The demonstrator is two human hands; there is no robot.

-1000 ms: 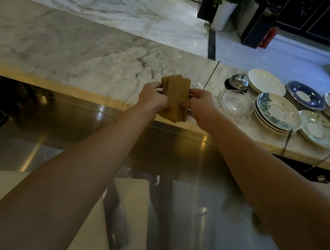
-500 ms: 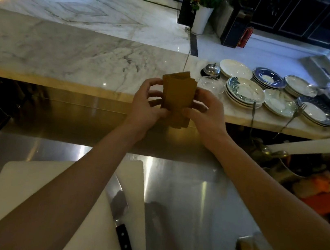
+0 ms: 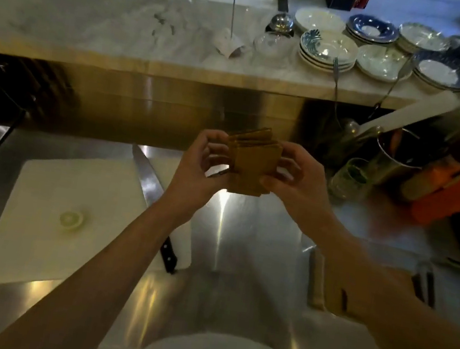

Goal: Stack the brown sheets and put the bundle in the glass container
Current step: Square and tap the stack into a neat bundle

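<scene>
Sheets gathered in both hands, not yet squared or put away.

The brown sheets (image 3: 252,167) stand upright in the air over the steel counter (image 3: 241,250), pinched between the left hand (image 3: 203,167) and the right hand (image 3: 290,180); each hand's fingers are curled in against a side edge of the bundle and its thumb presses the near face, so both are closed on it. The top edges fan apart and sit at different heights, so stacking looks mostly done but the bundle needs evening up. The glass container is probably the clear dish (image 3: 270,43) on the marble ledge (image 3: 125,27), well beyond the hands and apparently empty; placing the bundle there is all that remains. A knife (image 3: 150,183) lies on the white board (image 3: 68,210) just left of the hands.
</scene>
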